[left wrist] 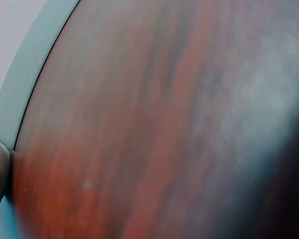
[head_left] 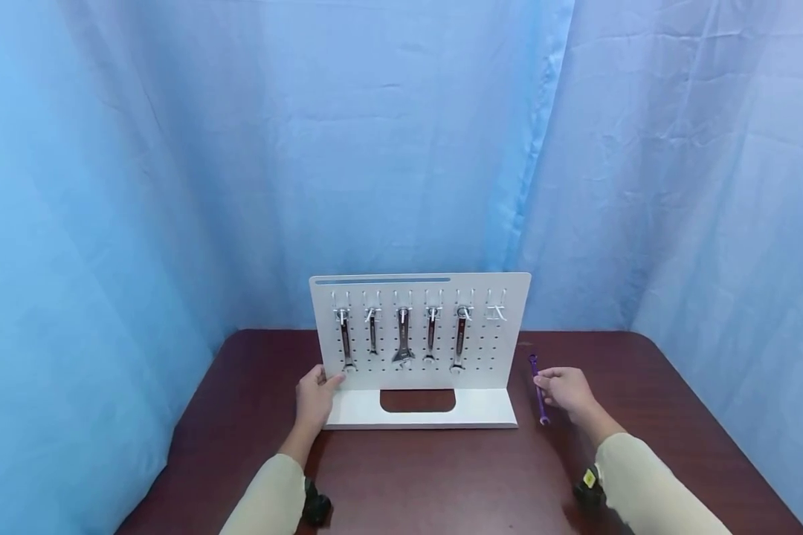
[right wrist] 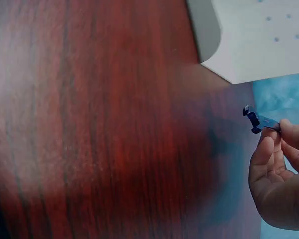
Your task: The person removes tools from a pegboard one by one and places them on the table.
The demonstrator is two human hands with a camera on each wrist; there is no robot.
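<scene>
Just right of the pegboard [head_left: 375,377], the purple wrench [head_left: 541,405] is pinched between the thumb and fingers of the right hand [head_left: 565,388], a grip around its middle that leaves both ends uncovered. At the pegboard's left edge, the left hand [head_left: 317,397] grips with its thumb over the front face, probably to steady it. Five silver wrenches [head_left: 404,334] hang down the pegboard's face, their upper ends on hooks [head_left: 497,313] that carry their weight. The table [head_left: 415,475] lies under the pegboard, whose flat foot presumably keeps it upright; blue curtains [head_left: 375,148] hang behind it.
</scene>
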